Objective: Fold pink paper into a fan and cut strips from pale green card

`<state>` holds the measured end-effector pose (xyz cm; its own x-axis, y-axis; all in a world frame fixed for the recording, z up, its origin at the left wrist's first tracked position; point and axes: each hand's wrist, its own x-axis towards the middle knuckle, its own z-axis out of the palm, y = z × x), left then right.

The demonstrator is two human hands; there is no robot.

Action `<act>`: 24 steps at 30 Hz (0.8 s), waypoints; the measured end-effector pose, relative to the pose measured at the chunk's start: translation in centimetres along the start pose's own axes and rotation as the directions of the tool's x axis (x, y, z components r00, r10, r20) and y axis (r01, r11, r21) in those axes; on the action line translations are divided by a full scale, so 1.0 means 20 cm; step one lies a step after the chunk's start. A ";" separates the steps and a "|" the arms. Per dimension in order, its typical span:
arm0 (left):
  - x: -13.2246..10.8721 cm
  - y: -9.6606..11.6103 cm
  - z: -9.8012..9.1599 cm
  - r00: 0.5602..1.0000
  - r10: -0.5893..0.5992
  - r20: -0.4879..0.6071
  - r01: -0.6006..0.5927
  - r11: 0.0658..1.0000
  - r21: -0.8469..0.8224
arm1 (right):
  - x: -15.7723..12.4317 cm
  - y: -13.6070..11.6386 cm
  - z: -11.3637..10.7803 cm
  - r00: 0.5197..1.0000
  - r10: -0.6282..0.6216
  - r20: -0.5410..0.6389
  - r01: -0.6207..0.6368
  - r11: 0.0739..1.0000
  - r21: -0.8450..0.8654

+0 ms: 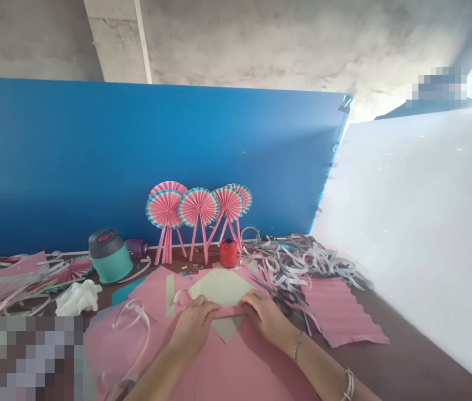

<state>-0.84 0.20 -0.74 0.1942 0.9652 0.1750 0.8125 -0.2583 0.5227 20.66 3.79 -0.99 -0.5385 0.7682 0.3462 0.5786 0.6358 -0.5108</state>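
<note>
Between my two hands lies a narrow folded strip of pink paper [230, 312]. My left hand [193, 324] has its fingers closed on the strip's left end, and my right hand [268, 318] pinches the right end. Under the strip is a pale green paper sheet [221, 287], its lower corner poking out toward me. Large pink sheets [219, 370] spread beneath both hands. Dark-handled scissors [282, 303] lie just beyond my right hand. A red spool of thread [228, 254] stands upright behind the green sheet.
Several pink pleated paper fans [198, 207] lean against a blue board [202, 133]. At left are a teal container [112, 266] and crumpled white tissue [78, 298]. Curled white strips [302, 257] and a wavy pink sheet [342, 312] lie right, beside a white board [419, 223].
</note>
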 end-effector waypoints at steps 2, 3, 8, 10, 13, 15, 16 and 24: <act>0.00 0.00 0.00 1.000 -0.015 -0.005 0.015 1.000 0.019 | 0.00 0.00 0.00 1.000 -0.001 -0.007 0.001 1.000 0.004; 0.00 0.00 0.00 1.000 -0.016 -0.010 0.016 0.999 0.028 | 0.00 0.00 0.00 1.000 0.003 -0.009 -0.003 1.000 0.003; 0.01 0.00 0.01 1.000 -0.017 -0.008 0.017 0.999 0.040 | 0.01 0.01 0.01 0.999 0.053 -0.009 -0.053 0.998 -0.012; 0.01 -0.01 0.01 1.000 -0.024 0.000 0.024 0.999 0.035 | 0.01 0.01 0.01 0.998 0.061 -0.006 -0.061 0.998 -0.006; 0.02 -0.01 0.02 1.000 -0.029 0.002 0.029 0.999 0.020 | 0.02 0.01 0.01 0.997 0.075 -0.011 -0.075 0.997 0.009; 0.02 -0.01 0.02 1.000 -0.026 -0.009 0.026 1.000 0.007 | 0.02 0.00 0.01 0.995 0.098 -0.016 -0.098 0.995 0.015; 0.02 -0.01 0.02 1.000 -0.022 -0.016 0.022 1.000 0.002 | 0.02 0.00 0.01 0.994 0.109 -0.017 -0.108 0.994 0.019; 0.01 0.00 0.01 0.999 -0.049 -0.020 0.049 0.999 0.011 | 0.03 0.00 0.01 0.988 0.150 -0.023 -0.149 0.989 0.021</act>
<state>-0.73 0.52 -0.94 0.1436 0.9756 0.1660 0.8272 -0.2104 0.5210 20.24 4.23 -1.08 -0.4317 0.8563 0.2836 0.6398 0.5123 -0.5728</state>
